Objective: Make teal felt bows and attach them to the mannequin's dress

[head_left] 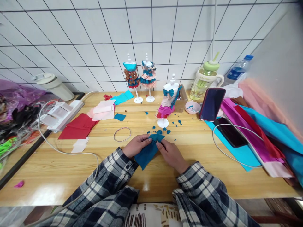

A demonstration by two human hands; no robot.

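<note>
A piece of teal crepe paper (147, 153) hangs between my two hands near the front of the table. My left hand (138, 145) pinches its upper left edge, thumb on top. On the right, my right hand (172, 154) grips the upper right edge between thumb and fingers. The paper's top is bunched between the thumbs, and its lower part drops toward me. Just beyond my hands, torn teal scraps (159, 132) lie scattered. Behind them a small mannequin (168, 97) stands upright on a round white base, with a teal bow and a magenta skirt.
Two more dressed mannequins (130, 75) stand by the tiled wall. Left are a metal ring (122, 134), red paper (78, 126) and a power strip (63, 115). Right are a propped phone (212, 104), a second phone (230, 132), a pink dish (192, 107) and a drink bottle (205, 80).
</note>
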